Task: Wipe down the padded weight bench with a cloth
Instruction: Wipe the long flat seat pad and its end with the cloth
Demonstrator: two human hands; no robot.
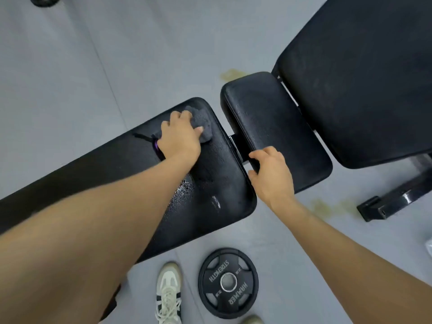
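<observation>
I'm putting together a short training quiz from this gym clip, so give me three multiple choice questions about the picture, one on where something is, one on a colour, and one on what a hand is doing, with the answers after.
1. Where is the weight plate?
A. On the bench pad
B. On the floor, beside a shoe
C. In the right hand

2. What colour is the cloth?
A. Grey
B. Yellow
C. White

3. What is the left hand doing?
A. Hanging free in the air
B. Lifting the plate
C. Pressing the cloth onto the long pad

Answers:
1 B: the plate lies flat on the grey floor next to the pale shoe.
2 A: the cloth showing past the fingers is grey.
3 C: the left hand sits on the cloth on the pad, while the right hand grips the edge of the small seat pad.
</observation>
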